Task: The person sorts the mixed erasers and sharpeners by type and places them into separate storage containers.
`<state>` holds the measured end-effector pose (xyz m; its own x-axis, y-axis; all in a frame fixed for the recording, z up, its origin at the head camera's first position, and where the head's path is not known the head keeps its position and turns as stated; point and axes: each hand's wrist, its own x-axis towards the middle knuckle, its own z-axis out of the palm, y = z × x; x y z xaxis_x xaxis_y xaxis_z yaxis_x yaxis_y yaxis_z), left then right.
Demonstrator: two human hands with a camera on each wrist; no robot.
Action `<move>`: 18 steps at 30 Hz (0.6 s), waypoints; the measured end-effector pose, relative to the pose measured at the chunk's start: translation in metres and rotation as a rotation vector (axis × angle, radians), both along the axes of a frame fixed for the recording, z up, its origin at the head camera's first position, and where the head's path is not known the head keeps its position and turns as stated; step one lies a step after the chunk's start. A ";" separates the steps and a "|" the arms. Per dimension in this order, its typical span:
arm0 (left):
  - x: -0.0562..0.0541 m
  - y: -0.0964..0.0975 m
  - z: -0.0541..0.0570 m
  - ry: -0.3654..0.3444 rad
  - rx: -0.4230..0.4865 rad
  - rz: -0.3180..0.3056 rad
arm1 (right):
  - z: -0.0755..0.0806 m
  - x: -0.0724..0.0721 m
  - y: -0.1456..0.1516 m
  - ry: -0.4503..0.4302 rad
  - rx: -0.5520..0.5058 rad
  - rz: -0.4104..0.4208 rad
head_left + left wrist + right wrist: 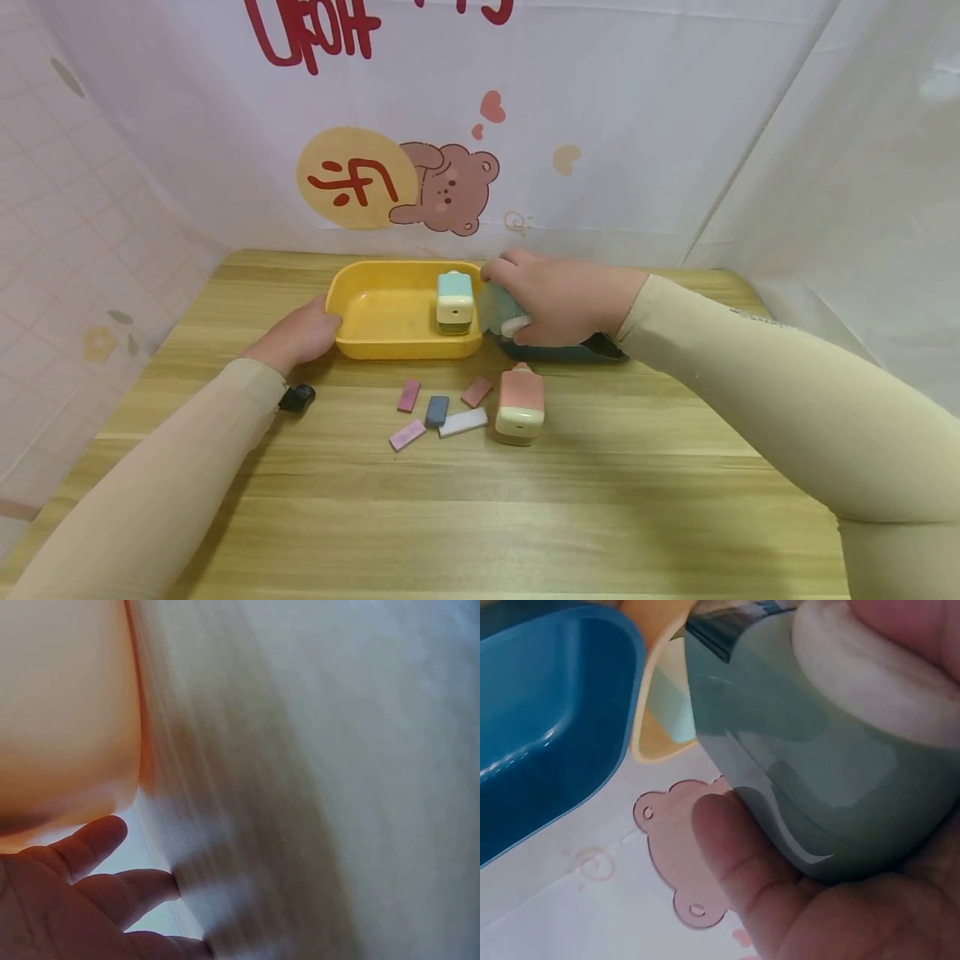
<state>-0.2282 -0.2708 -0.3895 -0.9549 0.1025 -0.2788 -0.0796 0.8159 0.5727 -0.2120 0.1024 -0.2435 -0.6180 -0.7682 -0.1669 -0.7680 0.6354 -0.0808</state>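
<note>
My right hand [558, 296] grips a rounded, translucent grey-green object [810, 750] with a white part, held above the right end of the yellow tray and the dark blue tray [562, 352]. Its exact kind does not show. At the left end of the yellow tray [408, 351] is my left hand [303, 332], beside the tray's wall; in the left wrist view its fingers [127, 892] are spread and extended, tips at the table. Inside the yellow tray, at its right end, stands a blue-and-cream pencil sharpener [454, 302].
In front of the trays stands a pink-and-cream pencil sharpener [521, 404]. Left of it lie several small blocks, among them a white one [462, 422], a blue-grey one [437, 411] and a pink one [408, 396]. A printed white cloth [600, 125] hangs behind the wooden table [480, 517].
</note>
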 end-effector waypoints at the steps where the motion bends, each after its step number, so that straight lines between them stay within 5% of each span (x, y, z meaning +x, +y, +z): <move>1: 0.000 0.000 0.000 0.000 0.000 0.000 | -0.001 -0.001 -0.004 0.004 0.002 0.009; 18: -0.002 -0.003 -0.002 0.003 -0.009 -0.005 | -0.019 -0.014 -0.041 -0.056 0.053 0.031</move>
<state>-0.2304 -0.2742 -0.3914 -0.9552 0.1047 -0.2769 -0.0739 0.8216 0.5652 -0.2258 0.0615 -0.2627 -0.5831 -0.7758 -0.2411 -0.7823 0.6162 -0.0910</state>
